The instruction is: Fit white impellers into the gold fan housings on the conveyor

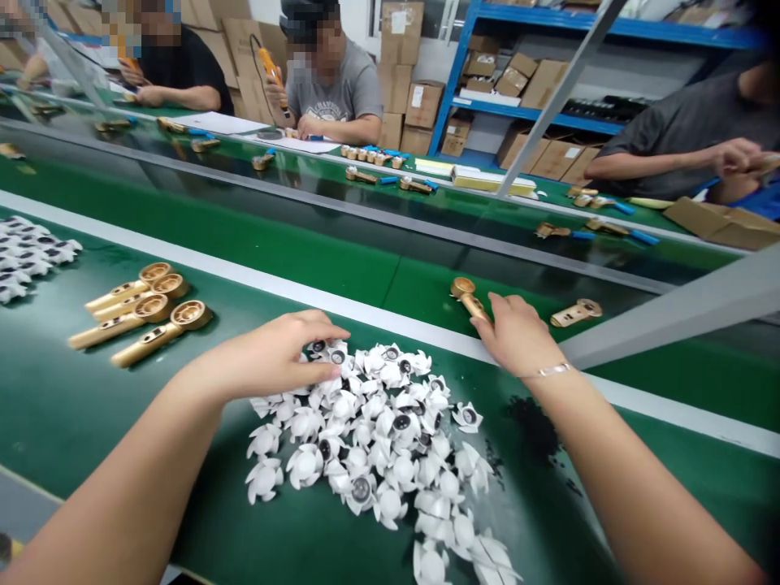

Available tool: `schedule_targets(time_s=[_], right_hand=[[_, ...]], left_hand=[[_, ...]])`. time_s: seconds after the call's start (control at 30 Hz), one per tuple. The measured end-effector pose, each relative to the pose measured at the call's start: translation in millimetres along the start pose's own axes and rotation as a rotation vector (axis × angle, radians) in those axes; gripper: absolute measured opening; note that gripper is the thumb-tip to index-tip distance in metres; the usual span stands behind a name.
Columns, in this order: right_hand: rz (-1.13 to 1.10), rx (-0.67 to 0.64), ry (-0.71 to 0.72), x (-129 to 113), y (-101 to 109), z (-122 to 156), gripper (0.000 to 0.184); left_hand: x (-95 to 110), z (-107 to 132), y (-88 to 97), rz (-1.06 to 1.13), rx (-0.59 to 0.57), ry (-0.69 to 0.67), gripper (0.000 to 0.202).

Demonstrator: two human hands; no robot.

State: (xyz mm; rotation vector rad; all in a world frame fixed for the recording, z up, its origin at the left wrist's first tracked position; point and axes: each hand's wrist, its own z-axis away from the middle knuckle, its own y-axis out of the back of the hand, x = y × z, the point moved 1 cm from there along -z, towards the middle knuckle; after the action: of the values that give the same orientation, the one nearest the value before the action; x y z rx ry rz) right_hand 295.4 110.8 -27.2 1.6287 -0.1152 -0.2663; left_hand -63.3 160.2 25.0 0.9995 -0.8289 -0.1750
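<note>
My left hand reaches onto the far edge of a heap of several small white fan blades on the green bench. Its fingers are pinched together on one white blade at the top of the heap. My right hand is curled around the handle of a gold fan body that rests on the green conveyor belt just past the grey rail. A thin bracelet is on that wrist.
Several gold fan bodies lie to my left, with more white blades at the far left edge. Another gold part lies on the belt to the right. Three people work across the belt; shelving with cardboard boxes stands behind.
</note>
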Motion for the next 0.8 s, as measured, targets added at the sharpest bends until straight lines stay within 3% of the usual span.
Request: schedule_targets(time_s=[0.2, 0.3, 0.47, 0.6, 0.7, 0.8], right_hand=[[-0.157, -0.049, 0.275, 20, 14, 106, 0.025], [-0.17, -0.029, 0.318, 28, 5, 135, 0.026], [-0.149, -0.001, 0.442, 28, -10, 142, 0.026], [-0.114, 0.01, 0.475, 20, -9, 133, 0.028], [-0.149, 0.0, 0.48, 5, 7, 122, 0.022], [-0.325, 0.005, 0.445, -28, 37, 113, 0.017]], left_hand=[[-15, -14, -9.3, -0.047, -0.037, -0.004, 0.05], [-18, -18, -10.2, -0.078, -0.015, -0.057, 0.047], [-15, -17, -9.4, -0.127, 0.028, -0.147, 0.041], [-13, -10, -3.4, -0.105, 0.151, -0.207, 0.036], [-8, -4, -0.6, 0.086, 0.231, -0.156, 0.03], [8, 0, -8.7, 0.46, 0.298, -0.118, 0.027]])
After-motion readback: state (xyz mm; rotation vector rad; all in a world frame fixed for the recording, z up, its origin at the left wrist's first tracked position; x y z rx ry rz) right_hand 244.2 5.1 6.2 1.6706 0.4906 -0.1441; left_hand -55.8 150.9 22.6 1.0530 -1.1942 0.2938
